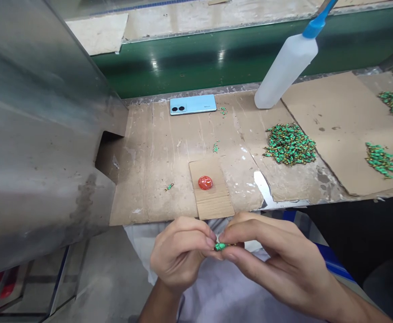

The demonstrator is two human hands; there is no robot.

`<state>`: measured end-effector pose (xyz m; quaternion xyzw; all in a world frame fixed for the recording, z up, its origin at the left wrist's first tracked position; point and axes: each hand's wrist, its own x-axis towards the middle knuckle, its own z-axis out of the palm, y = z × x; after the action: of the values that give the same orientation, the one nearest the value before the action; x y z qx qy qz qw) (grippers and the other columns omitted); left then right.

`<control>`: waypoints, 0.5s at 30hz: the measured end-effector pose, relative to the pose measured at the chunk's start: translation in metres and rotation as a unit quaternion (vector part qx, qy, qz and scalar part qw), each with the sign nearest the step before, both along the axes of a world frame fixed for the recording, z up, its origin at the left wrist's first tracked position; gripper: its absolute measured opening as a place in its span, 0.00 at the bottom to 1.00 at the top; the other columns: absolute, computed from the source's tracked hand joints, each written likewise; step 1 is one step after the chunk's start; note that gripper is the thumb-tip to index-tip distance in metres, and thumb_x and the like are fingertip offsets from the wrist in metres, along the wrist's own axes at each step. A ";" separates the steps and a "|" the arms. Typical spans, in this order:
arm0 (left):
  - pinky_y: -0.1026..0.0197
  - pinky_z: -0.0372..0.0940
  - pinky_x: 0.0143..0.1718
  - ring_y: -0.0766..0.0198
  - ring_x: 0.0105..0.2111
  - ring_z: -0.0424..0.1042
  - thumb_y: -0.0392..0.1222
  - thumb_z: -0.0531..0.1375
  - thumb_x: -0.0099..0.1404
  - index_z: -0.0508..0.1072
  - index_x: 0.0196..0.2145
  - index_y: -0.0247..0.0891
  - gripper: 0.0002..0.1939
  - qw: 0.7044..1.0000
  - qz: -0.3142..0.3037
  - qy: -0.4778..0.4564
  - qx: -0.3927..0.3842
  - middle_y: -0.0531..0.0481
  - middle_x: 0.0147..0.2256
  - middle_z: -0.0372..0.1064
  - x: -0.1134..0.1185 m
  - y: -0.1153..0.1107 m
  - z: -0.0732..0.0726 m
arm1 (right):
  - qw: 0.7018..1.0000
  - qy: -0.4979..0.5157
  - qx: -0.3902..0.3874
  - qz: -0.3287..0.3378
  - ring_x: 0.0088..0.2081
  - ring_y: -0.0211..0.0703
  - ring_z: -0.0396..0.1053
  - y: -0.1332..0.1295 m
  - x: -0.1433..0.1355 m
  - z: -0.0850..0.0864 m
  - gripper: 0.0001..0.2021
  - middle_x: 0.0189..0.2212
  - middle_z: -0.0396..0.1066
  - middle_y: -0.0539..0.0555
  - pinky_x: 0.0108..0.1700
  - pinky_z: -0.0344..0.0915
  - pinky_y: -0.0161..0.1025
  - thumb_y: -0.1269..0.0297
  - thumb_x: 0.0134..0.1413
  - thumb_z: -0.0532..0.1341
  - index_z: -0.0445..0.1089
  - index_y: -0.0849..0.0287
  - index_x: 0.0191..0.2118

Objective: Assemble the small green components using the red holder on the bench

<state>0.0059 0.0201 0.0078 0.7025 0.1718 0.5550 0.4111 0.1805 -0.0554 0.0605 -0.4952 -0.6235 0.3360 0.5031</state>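
Just in front of the table's edge, my left hand [183, 251] and my right hand [277, 255] meet fingertip to fingertip. Between them they pinch a small green piece [219, 246] with gold-coloured ends; the fingers partly cover it. On the table beyond lies a cardboard strip [213, 204] with a round red item [205, 182] on it. A single small green piece [169, 186] rests to the left of the strip. Further right is a large pile of green and gold pieces [289, 144].
A light blue phone [193, 104] lies near the table's back edge. A white bottle [285, 69] with a blue neck leans at the back. Smaller piles [381, 160] are at the right. A metal panel [44, 134] rises on the left.
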 end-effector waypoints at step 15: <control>0.68 0.71 0.24 0.68 0.26 0.75 0.42 0.73 0.71 0.80 0.40 0.35 0.09 0.996 -0.021 0.043 -0.070 0.49 0.33 0.79 0.000 -0.003 0.016 | 0.994 0.018 0.109 0.025 0.41 0.41 0.79 0.003 0.005 -0.019 0.08 0.39 0.80 0.56 0.43 0.80 0.36 0.75 0.74 0.61 0.74 0.60 0.52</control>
<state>0.0062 0.0169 0.0240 0.6989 0.2133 0.5019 0.4627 0.1856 -0.0525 0.0412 -0.4158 -0.6596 0.2871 0.5564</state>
